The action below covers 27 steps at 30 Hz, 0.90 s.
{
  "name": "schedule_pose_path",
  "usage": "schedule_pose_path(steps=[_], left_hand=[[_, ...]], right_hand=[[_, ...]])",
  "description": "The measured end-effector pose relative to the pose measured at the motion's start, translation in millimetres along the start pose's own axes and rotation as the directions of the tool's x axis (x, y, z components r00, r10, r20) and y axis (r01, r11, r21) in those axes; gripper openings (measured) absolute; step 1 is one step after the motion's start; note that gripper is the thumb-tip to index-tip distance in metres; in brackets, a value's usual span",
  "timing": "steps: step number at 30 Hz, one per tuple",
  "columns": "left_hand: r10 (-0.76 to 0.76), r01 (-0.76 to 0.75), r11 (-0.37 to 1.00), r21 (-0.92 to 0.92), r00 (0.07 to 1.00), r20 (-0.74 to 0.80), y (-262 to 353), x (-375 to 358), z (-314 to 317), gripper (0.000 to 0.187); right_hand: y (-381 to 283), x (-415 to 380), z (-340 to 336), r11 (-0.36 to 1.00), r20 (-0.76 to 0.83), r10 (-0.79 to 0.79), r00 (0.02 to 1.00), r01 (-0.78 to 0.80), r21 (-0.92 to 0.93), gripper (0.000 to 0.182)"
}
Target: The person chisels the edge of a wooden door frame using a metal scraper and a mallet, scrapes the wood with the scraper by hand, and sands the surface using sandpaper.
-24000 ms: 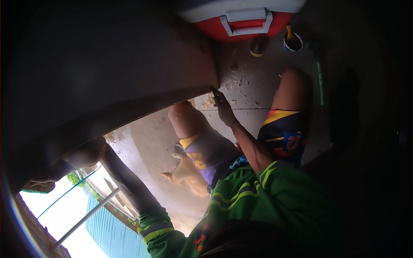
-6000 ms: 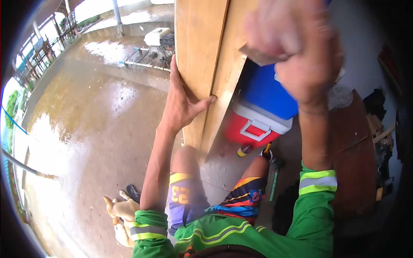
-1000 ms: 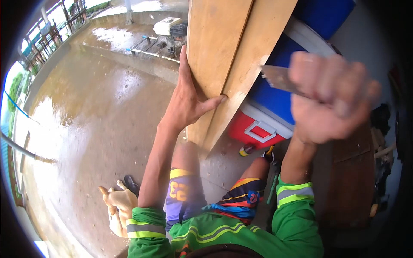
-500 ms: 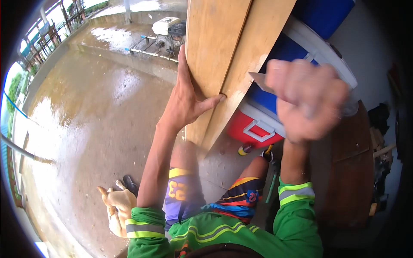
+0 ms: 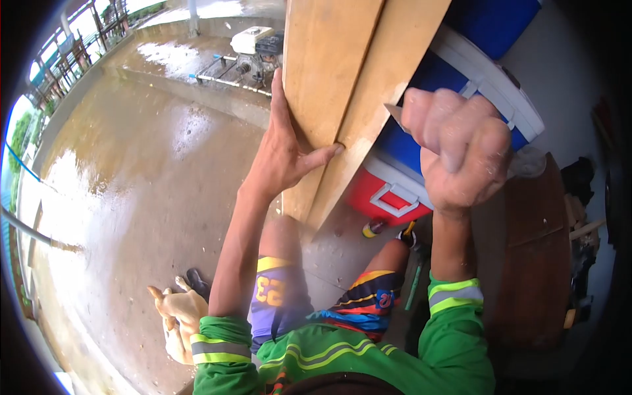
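Note:
A long, light-coloured wooden board (image 5: 329,72) with a lengthwise groove stands in front of me, its lower end near my knee. My left hand (image 5: 286,148) grips its left edge, thumb pressed on the face by the groove and fingers along the side, some of them hidden. To the right of the board, my right hand (image 5: 457,145) is closed in a fist. A thin brownish piece with a pointed corner (image 5: 393,113) sticks out of it towards the board's right edge; the rest is covered by the fingers. Pale flecks dot this hand.
Blue and red coolers with white lids, including a red cooler (image 5: 382,197), stand behind my right hand. A small engine (image 5: 253,49) sits beyond the board. A tan dog (image 5: 181,313) is on the wet floor at left. A brown panel (image 5: 533,263) stands at right.
My right hand has shifted slightly left and lost its motion blur, its fist now sharp. My left hand and the board have stayed in place.

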<state>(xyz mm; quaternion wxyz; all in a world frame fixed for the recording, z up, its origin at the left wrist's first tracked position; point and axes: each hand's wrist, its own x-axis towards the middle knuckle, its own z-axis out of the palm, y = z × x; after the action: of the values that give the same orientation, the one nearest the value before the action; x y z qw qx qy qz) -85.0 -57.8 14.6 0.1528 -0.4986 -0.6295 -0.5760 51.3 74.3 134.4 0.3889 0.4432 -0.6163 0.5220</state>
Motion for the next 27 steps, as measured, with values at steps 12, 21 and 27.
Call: schedule_pose_path(steps=[12,21,27], left_hand=[[-0.019,0.019,0.999,0.044,1.000,0.000,0.9,-0.1,0.9,0.127],[-0.037,0.036,0.999,0.038,0.999,0.026,2.6,-0.4,-0.6,0.125],[0.008,-0.008,1.000,0.028,1.000,-0.001,-2.1,-0.6,0.4,0.127]], right_hand=[[-13.6,18.8,-12.1,0.994,0.009,0.009,1.000,-0.010,0.105,0.042],[-21.3,26.1,-10.3,0.996,0.000,0.016,1.000,-0.016,0.086,0.039],[10.4,1.5,8.2,0.998,-0.077,0.035,0.996,-0.040,-0.056,0.039]])
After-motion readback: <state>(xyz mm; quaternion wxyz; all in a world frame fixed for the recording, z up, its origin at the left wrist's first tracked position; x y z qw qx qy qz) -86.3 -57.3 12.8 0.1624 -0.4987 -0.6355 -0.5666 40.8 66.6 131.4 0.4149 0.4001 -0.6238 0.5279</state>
